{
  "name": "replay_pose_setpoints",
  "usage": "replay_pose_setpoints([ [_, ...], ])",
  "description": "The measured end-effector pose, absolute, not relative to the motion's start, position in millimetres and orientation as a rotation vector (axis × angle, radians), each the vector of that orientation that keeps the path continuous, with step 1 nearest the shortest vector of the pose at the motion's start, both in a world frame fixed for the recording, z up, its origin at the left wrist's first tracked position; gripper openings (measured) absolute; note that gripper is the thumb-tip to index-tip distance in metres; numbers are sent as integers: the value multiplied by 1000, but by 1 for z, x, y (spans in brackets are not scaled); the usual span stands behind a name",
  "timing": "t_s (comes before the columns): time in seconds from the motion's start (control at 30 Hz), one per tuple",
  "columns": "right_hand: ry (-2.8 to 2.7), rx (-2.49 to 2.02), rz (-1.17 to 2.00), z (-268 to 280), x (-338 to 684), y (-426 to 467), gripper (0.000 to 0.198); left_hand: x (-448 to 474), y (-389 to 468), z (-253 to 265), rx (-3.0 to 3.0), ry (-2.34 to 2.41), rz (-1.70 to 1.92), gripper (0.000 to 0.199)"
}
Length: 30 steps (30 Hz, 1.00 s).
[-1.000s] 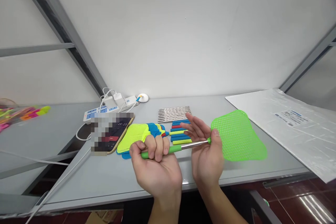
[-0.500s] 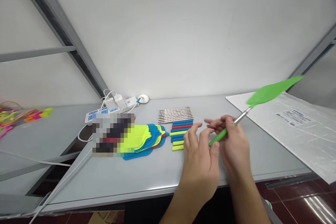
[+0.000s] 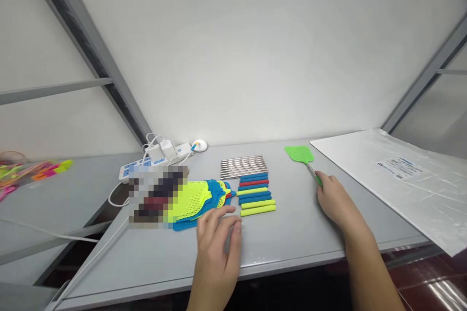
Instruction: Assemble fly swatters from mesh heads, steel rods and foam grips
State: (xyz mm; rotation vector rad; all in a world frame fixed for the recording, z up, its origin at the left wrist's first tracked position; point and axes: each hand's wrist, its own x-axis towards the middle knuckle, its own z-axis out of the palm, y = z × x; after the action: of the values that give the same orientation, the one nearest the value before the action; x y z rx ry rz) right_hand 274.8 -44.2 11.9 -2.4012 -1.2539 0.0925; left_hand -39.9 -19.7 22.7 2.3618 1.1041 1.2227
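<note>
My right hand [image 3: 332,200] is closed round the handle of a green fly swatter [image 3: 299,153], whose perforated head points to the back left, low over the table. A metal shaft shows between head and handle. My left hand [image 3: 219,233] holds nothing, its fingers apart and bent, just in front of a fanned stack of yellow, blue and red swatter heads [image 3: 195,197]. Right of that stack lies a column of blue, red and yellow handle tubes [image 3: 258,211]. Behind the tubes, several silver metal rods [image 3: 243,166] lie side by side.
A white power strip [image 3: 126,171] with plugs and cables stands at the back left, near a round white device [image 3: 200,146]. A pixelated patch hides something left of the heads. A large white wrapped panel [image 3: 365,170] covers the table's right side. Grey metal posts [image 3: 127,102] frame the wall.
My right hand has lowered the green fly swatter from the raised position towards the table, its head now pointing left. My left hand has moved away from it to the left.
</note>
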Motion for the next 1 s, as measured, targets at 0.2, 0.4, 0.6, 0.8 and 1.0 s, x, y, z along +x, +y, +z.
replay_pose_setpoints([
  [0.2, -1274, -2452, -18, 8, 273, -44, 48, -63, -9, 13, 2229, 1282, 1355, 11],
  [0.4, -1207, -2390, -238, 17, 259, -48, 46, -51, -15, 16, 2301, 1381, 1262, 12],
  [0.6, -1590, -2001, -57, 71, 231, -18, 36, -40, -22, 22, 2358, 1478, 1048, 17],
  [0.8, -2171, -1764, 224, 111, 193, 97, 28, -24, -18, 30, 2364, 1435, 980, 18],
  [1.0, -2412, -1647, 326, 75, 167, 184, 22, -18, -15, 28, 2343, 1385, 900, 13],
])
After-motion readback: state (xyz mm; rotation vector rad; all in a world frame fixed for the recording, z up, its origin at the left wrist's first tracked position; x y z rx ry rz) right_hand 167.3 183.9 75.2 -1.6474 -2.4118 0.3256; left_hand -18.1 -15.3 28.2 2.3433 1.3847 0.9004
